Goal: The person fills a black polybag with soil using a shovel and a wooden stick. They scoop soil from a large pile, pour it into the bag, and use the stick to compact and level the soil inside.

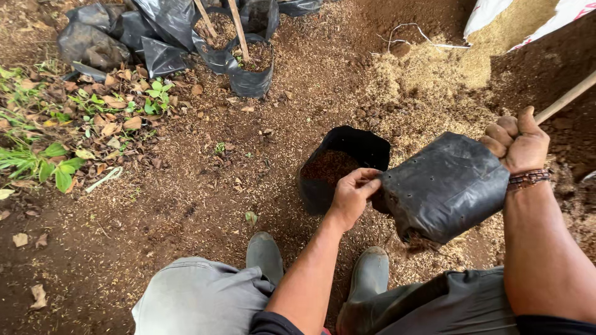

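A soil-filled black bag point(444, 186) is held tipped on its side between the boots, its mouth pinched closed-fisted by the left hand point(352, 193), its base clenched by the right hand point(516, 144); spillage beside the open bag point(343, 166) is judged likely if either grip slackens.

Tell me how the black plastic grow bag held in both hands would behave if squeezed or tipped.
The black plastic grow bag probably flexes: its wall creases under the left hand. It looks fairly heavy, bulging, gripped also by the right hand. Tilted, soil seems to spill out.
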